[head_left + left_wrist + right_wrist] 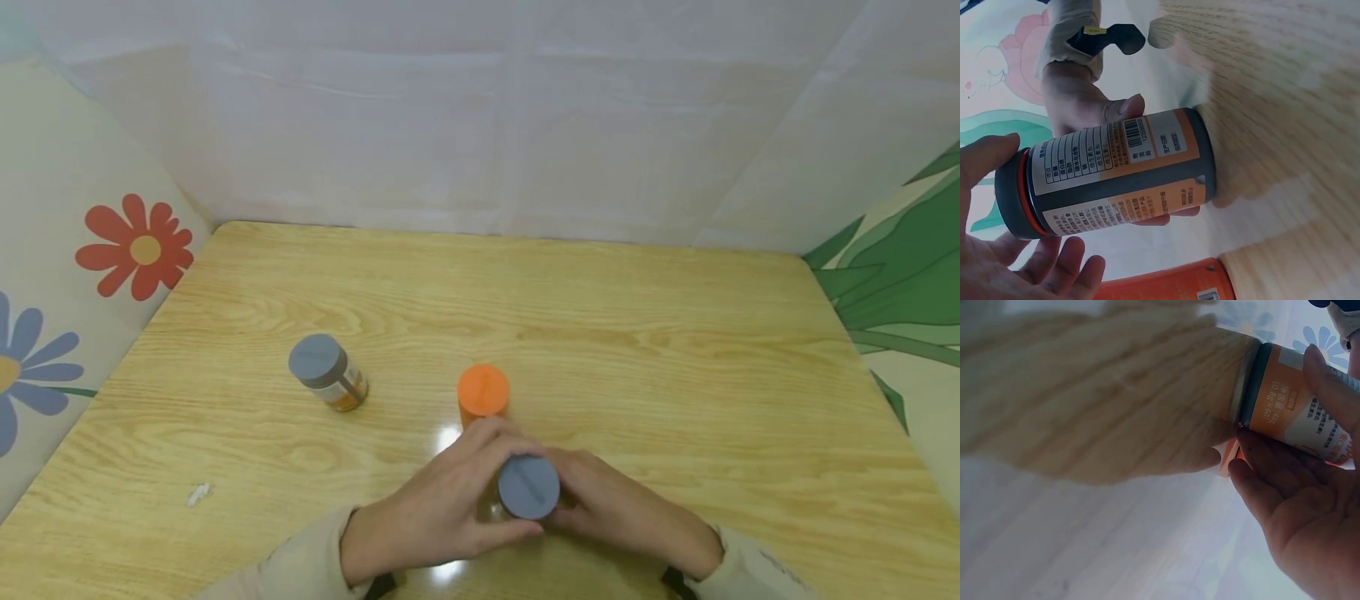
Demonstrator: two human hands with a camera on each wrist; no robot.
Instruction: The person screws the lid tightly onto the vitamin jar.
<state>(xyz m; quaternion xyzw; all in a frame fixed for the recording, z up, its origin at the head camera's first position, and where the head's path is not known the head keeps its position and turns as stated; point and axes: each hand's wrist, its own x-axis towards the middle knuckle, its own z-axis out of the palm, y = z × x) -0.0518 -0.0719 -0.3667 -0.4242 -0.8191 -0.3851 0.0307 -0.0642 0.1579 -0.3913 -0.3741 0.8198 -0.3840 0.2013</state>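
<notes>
Both hands are at one supplement jar point(528, 486) with a grey lid and an orange and white label. My left hand point(442, 508) holds its lid point(1013, 194) between thumb and fingers. From the other side, my right hand point(622, 504) grips the body, with the thumb along the label point(1291, 406). The jar is upright, its base at the tabletop; whether it touches cannot be told. Just beyond the left fingers stands an orange-lidded bottle point(483, 392), partly hidden by that hand.
A second grey-lidded jar point(328, 372) stands to the left on the wood-grain table point(637, 333). A small white scrap point(198, 494) lies at the front left. White sheeting point(480, 133) rises behind the table, with flower-patterned panels at the sides.
</notes>
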